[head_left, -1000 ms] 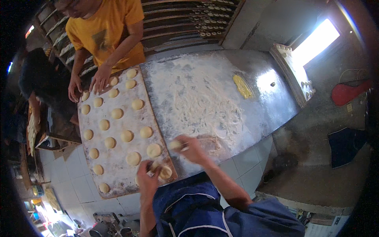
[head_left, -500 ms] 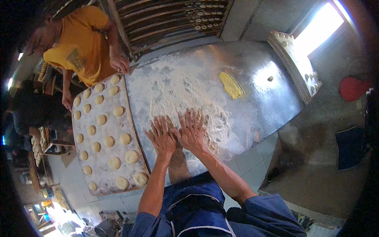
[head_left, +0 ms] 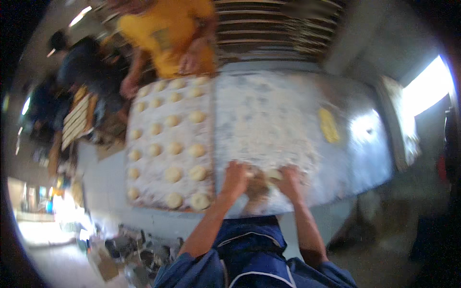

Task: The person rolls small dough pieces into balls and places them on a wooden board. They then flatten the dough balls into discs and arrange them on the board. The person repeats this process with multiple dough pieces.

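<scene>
My left hand [head_left: 235, 178] is curled low over the floured metal table [head_left: 269, 103], near its front edge, with a bit of pale dough showing beside its thumb. To its right, my right hand [head_left: 290, 181] is closed round a pale piece of dough [head_left: 274, 174] that shows at its inner side. A gap lies between the two hands. Blur hides the exact grip of the fingers. Left of my hands, a floured board [head_left: 189, 139] carries rows of round, pale dough balls [head_left: 173, 174], those nearest me looking larger and flatter.
A smear of yellow fat [head_left: 328, 126] lies on the table's right part, with a small lump [head_left: 369, 130] beyond it. Stacked trays [head_left: 402, 115] stand at the right end. A co-worker in a yellow shirt [head_left: 165, 36] stands behind the board. A slatted rack [head_left: 269, 24] is at the back.
My hands, flat with spread fingers before, have moved apart and curled, with pale dough now showing at them. My view has turned left. The co-worker's hand has come off the board's corner.
</scene>
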`<state>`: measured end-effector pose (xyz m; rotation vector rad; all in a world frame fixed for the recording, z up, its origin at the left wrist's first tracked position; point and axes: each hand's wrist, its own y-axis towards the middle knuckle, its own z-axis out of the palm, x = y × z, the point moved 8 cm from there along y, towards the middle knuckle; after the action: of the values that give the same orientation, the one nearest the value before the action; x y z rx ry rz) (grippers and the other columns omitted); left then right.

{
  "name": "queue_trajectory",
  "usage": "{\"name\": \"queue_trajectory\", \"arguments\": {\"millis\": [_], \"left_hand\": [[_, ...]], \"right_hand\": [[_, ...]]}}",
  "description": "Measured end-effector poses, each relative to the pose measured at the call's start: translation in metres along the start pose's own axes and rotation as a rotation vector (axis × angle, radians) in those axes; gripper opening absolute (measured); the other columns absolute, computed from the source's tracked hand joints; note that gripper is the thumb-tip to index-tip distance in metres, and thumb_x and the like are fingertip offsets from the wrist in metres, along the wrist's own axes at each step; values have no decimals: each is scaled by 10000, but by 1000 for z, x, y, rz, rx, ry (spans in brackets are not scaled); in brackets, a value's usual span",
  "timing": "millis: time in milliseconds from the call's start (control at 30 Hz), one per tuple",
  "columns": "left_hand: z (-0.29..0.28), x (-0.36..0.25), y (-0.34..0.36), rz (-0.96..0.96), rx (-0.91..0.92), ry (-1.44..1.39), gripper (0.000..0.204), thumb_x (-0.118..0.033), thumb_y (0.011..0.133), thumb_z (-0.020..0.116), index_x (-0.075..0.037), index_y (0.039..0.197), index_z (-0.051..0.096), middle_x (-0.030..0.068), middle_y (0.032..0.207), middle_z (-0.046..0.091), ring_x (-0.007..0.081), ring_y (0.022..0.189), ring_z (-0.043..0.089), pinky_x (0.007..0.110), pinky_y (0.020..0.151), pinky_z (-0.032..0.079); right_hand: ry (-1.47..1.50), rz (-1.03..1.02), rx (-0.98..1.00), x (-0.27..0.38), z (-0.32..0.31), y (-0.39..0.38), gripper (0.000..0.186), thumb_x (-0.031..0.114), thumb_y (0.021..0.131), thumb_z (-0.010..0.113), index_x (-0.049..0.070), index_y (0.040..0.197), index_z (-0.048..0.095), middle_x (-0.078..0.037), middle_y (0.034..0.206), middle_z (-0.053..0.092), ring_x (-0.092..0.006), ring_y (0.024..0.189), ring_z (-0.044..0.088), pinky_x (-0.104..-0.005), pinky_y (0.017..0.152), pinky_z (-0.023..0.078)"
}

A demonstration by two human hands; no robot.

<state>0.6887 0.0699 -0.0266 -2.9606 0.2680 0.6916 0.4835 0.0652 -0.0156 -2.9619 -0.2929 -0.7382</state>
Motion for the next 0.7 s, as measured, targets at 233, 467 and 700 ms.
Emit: {"name": "queue_trajectory", "arguments": {"millis": [233,467,700], "left_hand": [[-85,53,-73,-110,-244,-929,370,-75,879,756,-26,1207,591,198,1112,688,342,1037,704,422,878,559],[-164,249,-218,-698,-491,-600,385,-159,878,796,-43,1219,660,173,1078,713,272,983,709,408,844,560],[-199,271,-242,-351,-530,-294,613,-274,830,820,-97,1368,588,186,1330,597,357,1291,532,531,1031,433]], "right_hand": [[316,106,20,84,-15,31,290,187,817,822,42,1037,700,-171,925,758,-343,898,746,-437,763,570],[560,-321,345,332,134,76,357,207,814,832,48,1109,708,-202,976,742,-377,948,726,-445,813,563],[-21,-539,421,441,190,91,612,241,817,815,15,1338,586,-268,1315,618,-428,1163,628,-502,963,525]]}}
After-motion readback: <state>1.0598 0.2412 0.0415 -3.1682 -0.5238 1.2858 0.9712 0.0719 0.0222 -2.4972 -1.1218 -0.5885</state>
